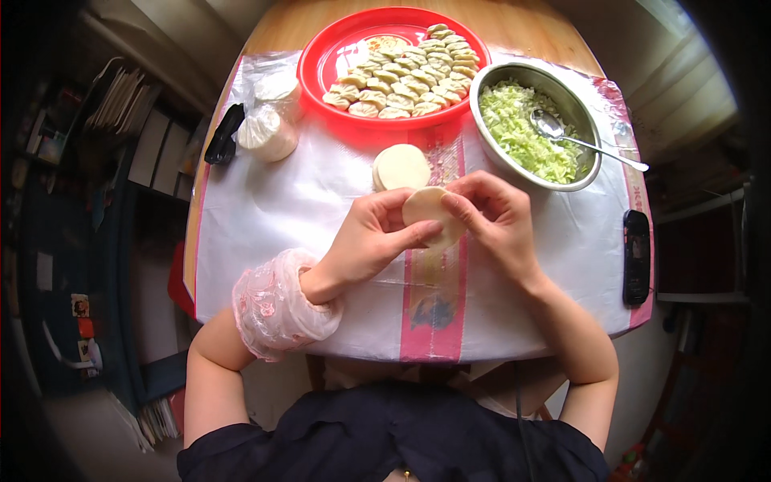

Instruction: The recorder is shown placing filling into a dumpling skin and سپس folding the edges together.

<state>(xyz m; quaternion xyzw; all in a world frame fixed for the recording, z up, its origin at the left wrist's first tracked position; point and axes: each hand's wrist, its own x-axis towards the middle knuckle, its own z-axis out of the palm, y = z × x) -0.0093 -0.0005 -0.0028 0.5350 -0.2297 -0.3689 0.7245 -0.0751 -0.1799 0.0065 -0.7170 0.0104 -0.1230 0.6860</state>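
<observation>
A round, pale dumpling wrapper [426, 210] is held between my two hands over the middle of the table. My left hand [377, 233] grips its left side, thumb laid across the face. On the opposite edge, the thumb and fingers of my right hand [495, 218] pinch the wrapper. Just beyond my hands lies a small stack of round wrappers [401, 167]. At the back, a red round tray [337, 60] bears several rows of folded dumplings [409, 76]. To the right stands a metal bowl [590, 120] of chopped green filling [526, 132], with a spoon [590, 146] resting in it.
Plastic-wrapped packs of round wrappers [267, 132] stand at the back left beside a black object [225, 135]. A black phone [637, 257] lies near the right edge. A shiny plastic cover [321, 189] with pink bands spreads over the wooden table [538, 32].
</observation>
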